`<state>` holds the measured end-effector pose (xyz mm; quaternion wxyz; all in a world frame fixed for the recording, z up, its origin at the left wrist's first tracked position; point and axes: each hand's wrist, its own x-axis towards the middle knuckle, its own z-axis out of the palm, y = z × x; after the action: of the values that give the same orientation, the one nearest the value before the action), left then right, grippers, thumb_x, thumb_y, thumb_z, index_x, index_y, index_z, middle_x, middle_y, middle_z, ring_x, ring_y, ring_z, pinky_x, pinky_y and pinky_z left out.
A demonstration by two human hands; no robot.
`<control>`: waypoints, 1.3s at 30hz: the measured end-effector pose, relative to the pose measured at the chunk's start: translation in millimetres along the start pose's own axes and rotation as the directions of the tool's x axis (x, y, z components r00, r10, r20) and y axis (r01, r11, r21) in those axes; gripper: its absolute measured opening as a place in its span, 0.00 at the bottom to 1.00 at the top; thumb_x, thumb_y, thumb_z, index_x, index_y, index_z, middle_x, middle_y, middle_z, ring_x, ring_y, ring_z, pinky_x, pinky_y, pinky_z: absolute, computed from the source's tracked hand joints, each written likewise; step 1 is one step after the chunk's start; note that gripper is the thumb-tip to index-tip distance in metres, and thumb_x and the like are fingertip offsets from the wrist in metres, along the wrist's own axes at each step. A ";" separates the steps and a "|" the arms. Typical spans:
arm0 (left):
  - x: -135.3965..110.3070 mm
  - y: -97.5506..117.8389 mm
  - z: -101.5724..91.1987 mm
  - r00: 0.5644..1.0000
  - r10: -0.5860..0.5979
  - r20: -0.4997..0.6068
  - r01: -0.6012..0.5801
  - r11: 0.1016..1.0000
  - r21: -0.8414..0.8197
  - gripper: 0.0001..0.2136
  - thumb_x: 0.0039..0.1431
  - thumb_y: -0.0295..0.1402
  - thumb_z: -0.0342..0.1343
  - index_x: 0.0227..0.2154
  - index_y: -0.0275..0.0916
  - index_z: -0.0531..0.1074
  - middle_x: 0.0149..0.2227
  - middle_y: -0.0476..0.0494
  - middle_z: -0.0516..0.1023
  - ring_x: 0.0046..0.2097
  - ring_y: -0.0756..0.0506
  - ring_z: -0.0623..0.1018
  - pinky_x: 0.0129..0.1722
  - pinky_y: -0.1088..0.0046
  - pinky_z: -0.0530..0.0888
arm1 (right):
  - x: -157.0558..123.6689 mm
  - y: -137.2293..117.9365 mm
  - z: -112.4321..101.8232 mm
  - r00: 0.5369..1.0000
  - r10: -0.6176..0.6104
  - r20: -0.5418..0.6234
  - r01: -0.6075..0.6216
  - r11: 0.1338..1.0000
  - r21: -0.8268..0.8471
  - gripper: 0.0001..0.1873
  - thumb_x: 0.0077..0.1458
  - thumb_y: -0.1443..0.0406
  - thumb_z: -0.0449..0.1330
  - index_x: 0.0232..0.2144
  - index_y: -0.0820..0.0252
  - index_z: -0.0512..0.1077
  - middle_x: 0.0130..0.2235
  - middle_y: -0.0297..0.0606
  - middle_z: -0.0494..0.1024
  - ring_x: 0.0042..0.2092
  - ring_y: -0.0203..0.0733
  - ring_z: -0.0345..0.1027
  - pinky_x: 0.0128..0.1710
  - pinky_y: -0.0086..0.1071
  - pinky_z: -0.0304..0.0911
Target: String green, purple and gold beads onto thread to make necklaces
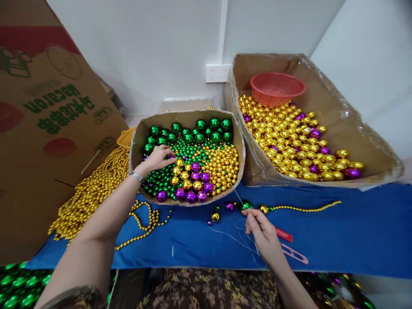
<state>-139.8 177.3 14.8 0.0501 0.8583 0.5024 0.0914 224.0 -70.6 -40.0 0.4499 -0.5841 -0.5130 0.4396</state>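
Pinching a needle, right hand near strung beads, left hand over loose beads, grip unclear

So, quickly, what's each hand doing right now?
Left hand: at the shiny, round multicoloured beads in the brown cardboard box; can't tell whether it's gripping any.
Right hand: closed, pinching a thin, straight, pale needle.
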 end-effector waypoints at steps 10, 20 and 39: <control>-55.9 55.5 -6.8 0.990 -0.137 -0.023 0.138 0.988 0.069 0.24 0.64 0.50 0.42 0.43 0.35 0.72 0.39 0.37 0.75 0.42 0.40 0.76 0.44 0.63 0.71 | 0.5 2.4 -1.6 1.000 0.016 0.026 -0.017 0.999 0.033 0.18 0.64 0.53 0.50 0.44 0.59 0.70 0.24 0.30 0.66 0.27 0.35 0.63 0.30 0.29 0.61; -86.2 70.8 -1.2 0.962 -0.272 -0.029 0.274 0.957 0.098 0.28 0.65 0.51 0.39 0.56 0.34 0.66 0.51 0.34 0.75 0.50 0.37 0.76 0.49 0.62 0.72 | -1.0 -6.7 -3.7 0.999 -0.042 -0.021 0.042 0.998 0.045 0.15 0.64 0.55 0.51 0.41 0.58 0.69 0.24 0.30 0.67 0.27 0.34 0.64 0.30 0.29 0.61; -83.5 156.1 -19.7 0.945 -0.012 -0.328 0.015 1.000 0.006 0.19 0.64 0.42 0.49 0.52 0.36 0.70 0.52 0.36 0.75 0.53 0.39 0.74 0.54 0.59 0.72 | 0.2 -32.5 -39.2 0.964 -0.101 -0.247 0.151 0.969 0.196 0.17 0.63 0.51 0.51 0.41 0.56 0.68 0.22 0.28 0.62 0.25 0.34 0.60 0.28 0.31 0.61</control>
<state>-50.7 27.8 52.9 -0.0372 0.8281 0.5099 0.2301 255.6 -71.1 -0.2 0.5946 -0.5463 -0.4424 0.3902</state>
